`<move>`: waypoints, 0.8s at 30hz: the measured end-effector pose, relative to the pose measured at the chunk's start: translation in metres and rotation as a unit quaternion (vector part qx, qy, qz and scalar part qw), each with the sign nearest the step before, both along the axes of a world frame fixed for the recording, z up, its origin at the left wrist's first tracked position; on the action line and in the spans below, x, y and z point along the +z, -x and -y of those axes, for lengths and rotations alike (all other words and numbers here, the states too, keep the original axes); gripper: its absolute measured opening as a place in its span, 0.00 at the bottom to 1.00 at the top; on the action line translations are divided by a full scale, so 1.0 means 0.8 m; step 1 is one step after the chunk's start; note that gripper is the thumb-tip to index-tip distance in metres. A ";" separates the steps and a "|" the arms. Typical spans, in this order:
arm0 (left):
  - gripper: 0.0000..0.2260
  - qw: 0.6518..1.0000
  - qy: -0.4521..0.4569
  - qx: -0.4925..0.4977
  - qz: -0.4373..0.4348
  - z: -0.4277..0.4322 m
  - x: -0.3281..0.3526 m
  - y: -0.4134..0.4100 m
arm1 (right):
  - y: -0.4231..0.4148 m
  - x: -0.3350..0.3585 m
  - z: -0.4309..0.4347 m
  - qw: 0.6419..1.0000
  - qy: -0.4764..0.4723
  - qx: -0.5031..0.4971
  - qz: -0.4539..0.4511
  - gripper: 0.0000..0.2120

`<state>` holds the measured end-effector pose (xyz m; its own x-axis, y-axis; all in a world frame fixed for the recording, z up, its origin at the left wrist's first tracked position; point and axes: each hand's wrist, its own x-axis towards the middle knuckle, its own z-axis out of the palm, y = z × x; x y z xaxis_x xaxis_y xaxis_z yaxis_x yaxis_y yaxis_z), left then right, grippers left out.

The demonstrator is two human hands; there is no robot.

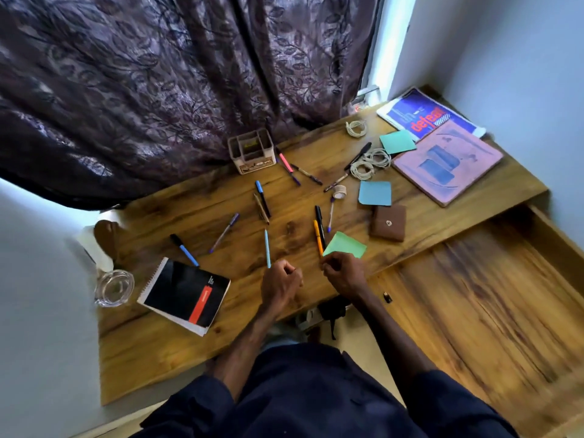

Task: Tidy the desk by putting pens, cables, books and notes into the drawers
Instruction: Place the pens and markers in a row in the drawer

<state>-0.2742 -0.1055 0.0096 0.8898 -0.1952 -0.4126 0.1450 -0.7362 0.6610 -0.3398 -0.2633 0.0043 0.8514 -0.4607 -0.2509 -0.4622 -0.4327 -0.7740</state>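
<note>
Several pens lie scattered on the wooden desk (196, 336). My left hand (280, 283) is curled into a fist, its knuckles at the near end of a light blue pen (267, 246) that lies flat. My right hand (343, 275) pinches the near edge of a green note (346, 245), right beside the tip of an orange pen (317, 237). Further back are a blue note (375, 193), a teal note (397, 141), coiled white cables (368, 164), a pink book (447, 162) and a blue book (423, 113). A black spiral notebook (186, 292) lies near left.
An open wooden drawer (474, 305) stands out at the right, below the desk edge. A pen holder (251, 150) sits at the back by the curtain (158, 74). A brown wallet (388, 222), a tape roll (339, 191) and a glass ashtray (113, 287) also lie on the desk.
</note>
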 end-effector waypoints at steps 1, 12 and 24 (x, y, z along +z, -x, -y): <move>0.11 1.000 0.000 0.004 -0.001 -0.004 -0.004 -0.011 | -0.009 -0.004 -0.002 1.000 -0.002 0.003 -0.004 0.04; 0.07 0.995 -0.054 0.068 0.058 -0.037 -0.029 -0.102 | -0.065 -0.002 0.025 0.997 0.044 -0.045 -0.039 0.15; 0.10 0.993 -0.076 0.088 -0.006 -0.040 -0.053 -0.133 | -0.144 -0.023 0.018 0.971 0.156 0.023 -0.181 0.11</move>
<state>-0.1681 -0.0737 -0.0324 0.8996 0.0273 -0.4359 0.2867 -0.7899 0.5421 -0.2243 -0.2779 -0.0138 0.7549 -0.5263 -0.3914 -0.6542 -0.6469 -0.3918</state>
